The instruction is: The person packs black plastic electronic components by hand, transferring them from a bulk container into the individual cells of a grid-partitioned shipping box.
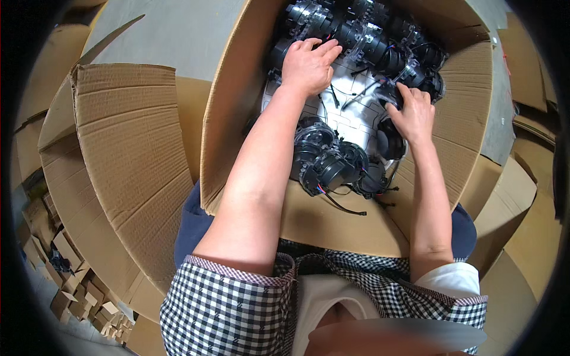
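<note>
Cardboard box, open, upper centre of frame, holds black round units with clear plastic parts and thin cables. Units are bunched along the top of the box; a second cluster sits near its lower edge, around frame centre, one dark cable trailing below it. Between them, white sheet with a line pattern, brightly lit.

Left hand, upper centre, palm down at the top bunch; fingers extended and slightly apart, fingertips at the units, firm grip cannot be told. Right hand, right of centre, by the box's right wall; thumb apart from bent fingers, just beside a dark unit; cannot tell whether anything is clamped.

Checked sleeve on left arm, lower left of centre; white sleeve at right elbow, lower right. Large cardboard flap at left; small cardboard pieces lower left.
</note>
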The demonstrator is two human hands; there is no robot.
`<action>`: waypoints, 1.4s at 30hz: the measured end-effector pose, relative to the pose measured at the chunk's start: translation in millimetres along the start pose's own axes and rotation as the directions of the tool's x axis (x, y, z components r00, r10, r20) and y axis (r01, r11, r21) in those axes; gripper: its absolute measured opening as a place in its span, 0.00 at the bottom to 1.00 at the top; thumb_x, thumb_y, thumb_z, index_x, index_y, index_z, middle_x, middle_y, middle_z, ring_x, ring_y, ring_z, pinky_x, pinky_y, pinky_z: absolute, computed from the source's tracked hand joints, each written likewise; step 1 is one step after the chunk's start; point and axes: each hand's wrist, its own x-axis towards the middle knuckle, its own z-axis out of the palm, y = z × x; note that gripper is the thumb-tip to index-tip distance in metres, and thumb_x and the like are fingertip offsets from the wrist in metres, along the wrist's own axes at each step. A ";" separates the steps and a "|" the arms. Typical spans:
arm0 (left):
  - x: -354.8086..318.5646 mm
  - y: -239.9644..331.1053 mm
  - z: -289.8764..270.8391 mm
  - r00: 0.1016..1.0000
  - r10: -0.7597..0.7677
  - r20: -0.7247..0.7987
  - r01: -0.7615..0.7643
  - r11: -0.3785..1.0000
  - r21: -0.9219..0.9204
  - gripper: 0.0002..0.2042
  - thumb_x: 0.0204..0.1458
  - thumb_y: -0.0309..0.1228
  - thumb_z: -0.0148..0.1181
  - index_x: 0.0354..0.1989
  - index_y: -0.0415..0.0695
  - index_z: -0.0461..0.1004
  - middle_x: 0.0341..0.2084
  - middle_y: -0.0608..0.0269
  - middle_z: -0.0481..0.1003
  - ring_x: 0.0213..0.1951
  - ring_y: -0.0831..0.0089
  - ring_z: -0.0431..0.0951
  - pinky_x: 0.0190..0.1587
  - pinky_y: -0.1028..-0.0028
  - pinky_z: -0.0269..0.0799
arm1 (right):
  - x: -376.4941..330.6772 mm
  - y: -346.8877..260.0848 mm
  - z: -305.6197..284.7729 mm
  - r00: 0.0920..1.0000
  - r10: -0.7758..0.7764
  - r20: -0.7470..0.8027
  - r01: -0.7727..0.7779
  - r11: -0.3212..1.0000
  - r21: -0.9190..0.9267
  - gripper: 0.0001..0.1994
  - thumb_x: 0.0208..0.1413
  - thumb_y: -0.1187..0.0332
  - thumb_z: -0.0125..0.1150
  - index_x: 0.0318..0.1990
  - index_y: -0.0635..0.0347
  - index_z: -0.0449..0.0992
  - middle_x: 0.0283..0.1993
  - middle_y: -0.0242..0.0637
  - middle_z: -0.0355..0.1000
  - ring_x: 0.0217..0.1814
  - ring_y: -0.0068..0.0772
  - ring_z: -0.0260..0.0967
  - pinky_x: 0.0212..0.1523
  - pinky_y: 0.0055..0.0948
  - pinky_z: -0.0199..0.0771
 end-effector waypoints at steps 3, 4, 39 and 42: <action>1.0 1.8 2.8 1.000 -0.008 -0.017 0.008 1.000 -0.014 0.22 0.50 0.36 0.53 0.57 0.58 0.73 0.59 0.78 0.70 0.58 0.70 0.68 0.58 0.65 0.62 | 3.7 -9.9 22.4 0.974 -0.106 -0.200 0.155 0.957 0.247 0.26 0.43 0.67 0.62 0.54 0.54 0.74 0.51 0.40 0.72 0.55 0.46 0.64 0.57 0.43 0.64; 1.6 2.5 3.4 0.999 -0.003 -0.050 0.002 1.000 -0.016 0.22 0.49 0.36 0.54 0.56 0.58 0.74 0.58 0.78 0.71 0.57 0.70 0.69 0.57 0.65 0.63 | 5.5 -10.2 24.6 0.972 -0.148 -0.184 0.203 0.921 0.333 0.26 0.42 0.75 0.59 0.54 0.57 0.73 0.54 0.41 0.71 0.58 0.47 0.64 0.61 0.42 0.63; 5.1 11.7 -7.4 0.986 0.133 -0.105 -0.138 0.989 -0.045 0.22 0.46 0.57 0.59 0.45 0.60 0.79 0.43 0.72 0.78 0.50 0.67 0.74 0.54 0.58 0.64 | -17.0 22.7 37.6 0.747 0.318 0.583 -0.302 0.945 -0.128 0.28 0.51 0.68 0.60 0.62 0.41 0.66 0.64 0.39 0.62 0.61 0.50 0.67 0.57 0.46 0.70; 3.1 9.4 -6.5 0.990 0.122 -0.075 -0.126 0.991 -0.052 0.22 0.47 0.58 0.58 0.45 0.61 0.79 0.41 0.72 0.79 0.50 0.67 0.74 0.54 0.59 0.64 | -16.8 28.3 19.0 0.786 0.127 0.605 -0.117 0.992 -0.056 0.32 0.43 0.73 0.62 0.61 0.43 0.66 0.58 0.37 0.67 0.59 0.47 0.67 0.54 0.43 0.72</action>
